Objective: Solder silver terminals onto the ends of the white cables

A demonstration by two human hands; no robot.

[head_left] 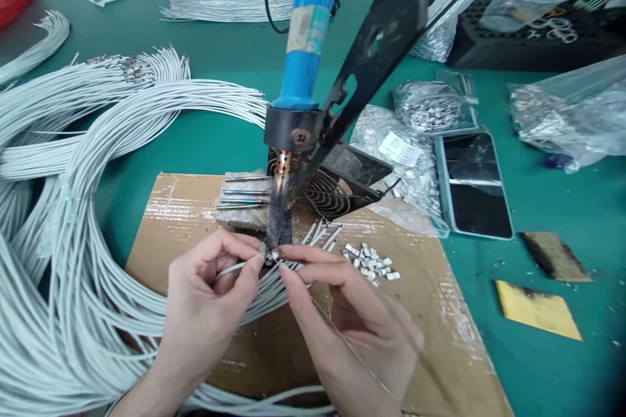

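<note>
My left hand pinches the end of a white wire between thumb and forefinger, holding its tip at the point of a soldering iron. The iron has a blue handle and hangs tip-down in a black stand. My right hand pinches a thin strand of solder wire, its end at the same spot under the iron tip. Both hands are over a taped cardboard sheet. A small pile of metal terminals lies just right of my fingers.
Big bundles of white wires fill the left side of the green table. Bags of metal parts, a phone, a yellow sponge, a brown pad and a black tray with a plastic cup lie to the right.
</note>
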